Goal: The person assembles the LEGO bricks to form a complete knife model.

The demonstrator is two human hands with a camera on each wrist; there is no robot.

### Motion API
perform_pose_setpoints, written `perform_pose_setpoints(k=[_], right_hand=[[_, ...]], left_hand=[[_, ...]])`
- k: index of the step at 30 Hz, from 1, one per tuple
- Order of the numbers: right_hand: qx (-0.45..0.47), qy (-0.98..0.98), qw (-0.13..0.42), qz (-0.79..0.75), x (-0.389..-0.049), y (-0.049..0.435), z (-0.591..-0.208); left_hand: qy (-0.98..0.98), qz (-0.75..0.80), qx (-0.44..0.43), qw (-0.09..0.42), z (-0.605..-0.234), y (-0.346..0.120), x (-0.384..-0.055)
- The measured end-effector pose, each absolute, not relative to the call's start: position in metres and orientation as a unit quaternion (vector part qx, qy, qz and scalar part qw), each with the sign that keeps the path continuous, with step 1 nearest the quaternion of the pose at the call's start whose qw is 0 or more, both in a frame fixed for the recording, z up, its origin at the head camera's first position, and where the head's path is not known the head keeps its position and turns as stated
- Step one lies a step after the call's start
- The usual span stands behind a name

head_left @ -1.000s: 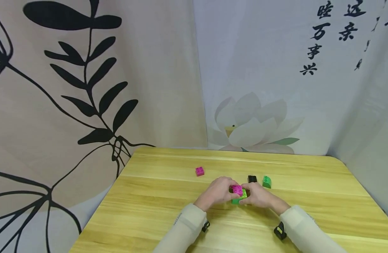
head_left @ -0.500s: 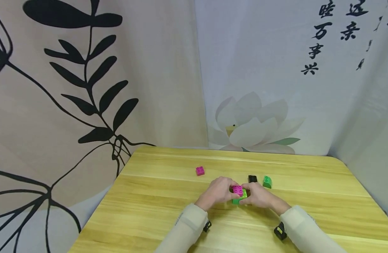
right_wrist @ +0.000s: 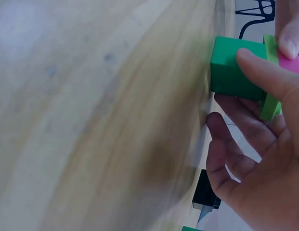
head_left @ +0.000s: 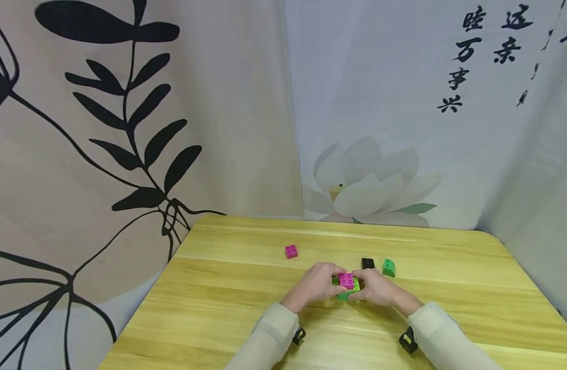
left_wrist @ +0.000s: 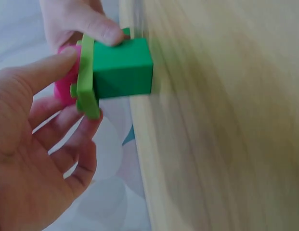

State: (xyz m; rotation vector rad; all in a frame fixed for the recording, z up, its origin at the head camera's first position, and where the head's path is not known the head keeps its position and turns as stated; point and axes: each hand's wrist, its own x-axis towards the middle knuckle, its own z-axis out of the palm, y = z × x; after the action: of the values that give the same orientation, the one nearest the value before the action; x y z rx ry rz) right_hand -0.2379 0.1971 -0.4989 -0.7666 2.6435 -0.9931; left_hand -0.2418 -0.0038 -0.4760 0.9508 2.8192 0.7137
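Between both hands is a small stack of toy building bricks. A green block [left_wrist: 123,70] forms the bottom, a thin lime-green plate [left_wrist: 86,79] lies across it, and a pink brick [head_left: 346,280] tops the plate. My left hand [head_left: 315,283] pinches the pink brick, thumb on its near side, while its lower fingers curl beneath the plate's end. My right hand [head_left: 378,288] grips the green block, its thumb [right_wrist: 255,67] flat on the near face. In the head view, the fingers partly cover both ends of the plate.
On the wooden table [head_left: 209,308], a loose pink brick [head_left: 291,251] lies at the back left. Behind the right hand are a black brick [head_left: 367,263] and a green curved brick [head_left: 389,267]. A printed curtain [head_left: 246,128] hangs behind the table's far edge.
The left hand has shifted very slightly left, showing a bit more of the plate's left end. The right hand keeps its hold, and the loose bricks stay put.
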Motion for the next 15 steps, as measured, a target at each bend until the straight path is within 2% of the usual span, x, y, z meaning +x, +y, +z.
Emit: perform_pose_setpoints(k=[9, 15], right_hand=[[-0.247, 0.902, 0.110, -0.337, -0.236, 0.196, -0.499], [-0.233, 0.905, 0.112, -0.338, -0.236, 0.195, -0.499]], left_hand=[[0.909, 0.290, 0.285, 0.087, -0.470, -0.037, -0.249], [0.904, 0.323, 0.269, 0.077, -0.468, -0.059, -0.257]])
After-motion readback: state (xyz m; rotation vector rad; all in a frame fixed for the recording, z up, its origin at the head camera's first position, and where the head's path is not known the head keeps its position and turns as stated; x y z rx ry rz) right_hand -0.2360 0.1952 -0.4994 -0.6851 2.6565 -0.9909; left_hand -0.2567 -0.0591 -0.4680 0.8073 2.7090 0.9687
